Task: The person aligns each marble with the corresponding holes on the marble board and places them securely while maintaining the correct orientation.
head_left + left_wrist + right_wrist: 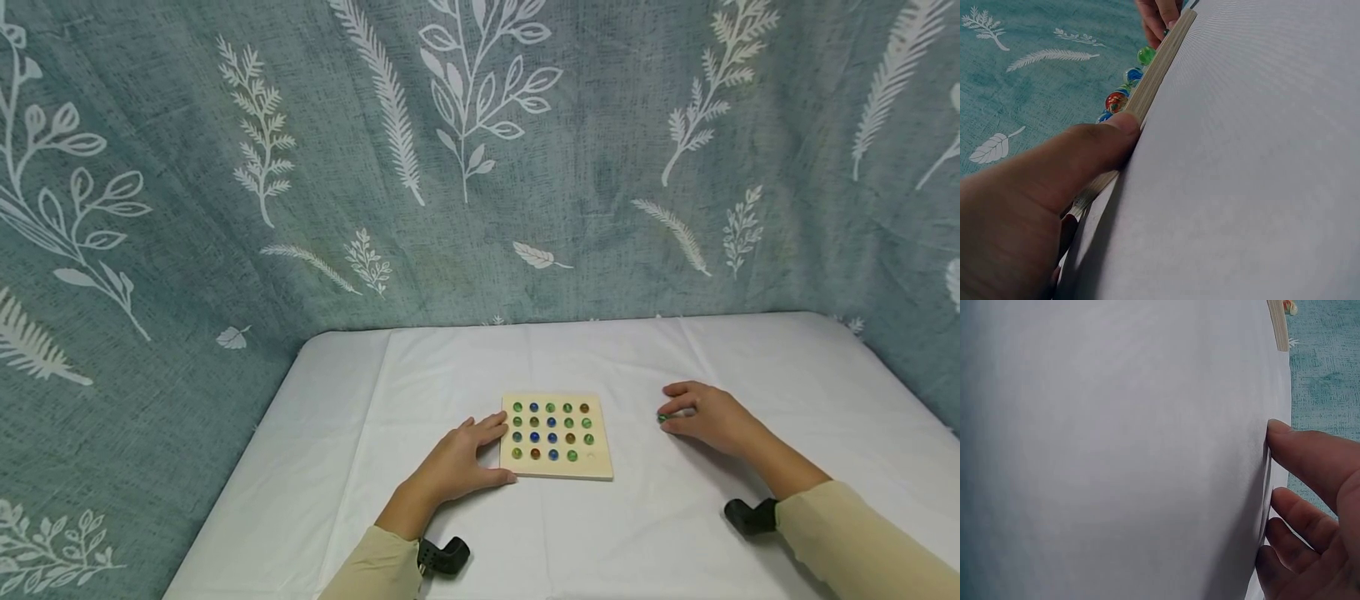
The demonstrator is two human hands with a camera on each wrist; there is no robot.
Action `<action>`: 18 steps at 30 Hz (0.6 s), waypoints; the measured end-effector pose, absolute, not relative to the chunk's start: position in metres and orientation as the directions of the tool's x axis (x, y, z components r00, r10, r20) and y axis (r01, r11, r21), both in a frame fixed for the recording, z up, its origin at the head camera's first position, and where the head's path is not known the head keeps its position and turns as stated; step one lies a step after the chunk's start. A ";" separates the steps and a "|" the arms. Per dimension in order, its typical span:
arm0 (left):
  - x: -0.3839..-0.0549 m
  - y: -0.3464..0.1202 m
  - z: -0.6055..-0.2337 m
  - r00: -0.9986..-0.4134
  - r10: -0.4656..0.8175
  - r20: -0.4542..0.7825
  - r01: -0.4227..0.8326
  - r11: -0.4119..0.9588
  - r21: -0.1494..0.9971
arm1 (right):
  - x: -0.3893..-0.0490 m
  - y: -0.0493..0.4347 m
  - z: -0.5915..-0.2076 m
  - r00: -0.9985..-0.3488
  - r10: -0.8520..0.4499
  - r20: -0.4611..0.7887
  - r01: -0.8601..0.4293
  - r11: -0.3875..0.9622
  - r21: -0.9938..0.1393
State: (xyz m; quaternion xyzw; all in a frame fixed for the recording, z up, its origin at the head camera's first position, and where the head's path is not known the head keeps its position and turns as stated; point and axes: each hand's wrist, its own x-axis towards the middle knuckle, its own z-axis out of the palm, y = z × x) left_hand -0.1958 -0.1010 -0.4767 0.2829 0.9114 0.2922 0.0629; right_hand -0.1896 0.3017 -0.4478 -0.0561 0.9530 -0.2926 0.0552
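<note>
A pale wooden board (557, 477) lies flat on the white cloth, with rows of glass marbles (552, 422) in green, blue and amber-red. One hollow at its near right corner holds no marble. My left hand (463, 461) holds the board at its left side, fingers along the left edge and thumb (1124, 123) against the near edge. Off to the right of the board, my right hand (708, 417) pinches a green marble (662, 417) between thumb and fingertips, low over the cloth. In the right wrist view the fingers (1300, 515) hide that marble.
White cloth (450, 358) covers the table, with a few fold lines. A blue-green curtain (465, 275) with white leaf prints hangs behind and at both sides. Each wrist carries a black camera mount, one beside the left sleeve (382, 562).
</note>
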 end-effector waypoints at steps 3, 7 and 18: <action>-0.196 -0.101 -0.477 -0.832 0.552 0.050 0.479 0.672 0.565 | -0.189 0.302 -0.448 -0.988 -0.137 -0.071 -0.073 0.821 -0.566; -0.196 -0.101 -0.478 -0.831 0.554 0.061 0.487 0.669 0.561 | -0.189 0.301 -0.449 -0.989 -0.136 -0.065 -0.077 0.824 -0.561; -0.195 -0.100 -0.477 -0.834 0.549 0.062 0.483 0.670 0.563 | -0.186 0.297 -0.446 -0.991 -0.129 -0.029 -0.094 0.842 -0.532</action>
